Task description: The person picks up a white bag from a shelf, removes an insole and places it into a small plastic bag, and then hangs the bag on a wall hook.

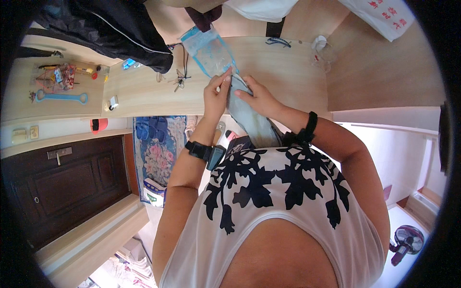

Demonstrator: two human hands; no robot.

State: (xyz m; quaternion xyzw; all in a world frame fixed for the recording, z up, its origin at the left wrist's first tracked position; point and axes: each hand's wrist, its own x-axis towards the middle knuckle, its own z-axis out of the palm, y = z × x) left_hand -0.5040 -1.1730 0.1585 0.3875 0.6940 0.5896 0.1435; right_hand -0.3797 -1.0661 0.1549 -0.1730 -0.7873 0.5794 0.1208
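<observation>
Both hands are on a long grey-white fabric piece (pixel 245 104) with dark edges, perhaps a bag or strap. It runs down from my fingers to my waist. My left hand (pixel 216 94) pinches its upper left edge between thumb and fingertips. On the other side, my right hand (pixel 262 96) grips the upper right edge, thumb lying on the front face. Just beyond my left fingertips, a clear plastic pouch with blue edges (pixel 212 50) lies on the wooden shelf (pixel 288 72). Whether my left fingertips touch the pouch, I cannot tell.
Keys on a dark cord (pixel 181 82) lie left of my hands. Dark blue folded eyeglasses or a similar item (pixel 279 42) rest at the back. Black clothing (pixel 119 32) hangs at upper left, and a white bag (pixel 381 16) at upper right. Left is a dark door (pixel 72 183).
</observation>
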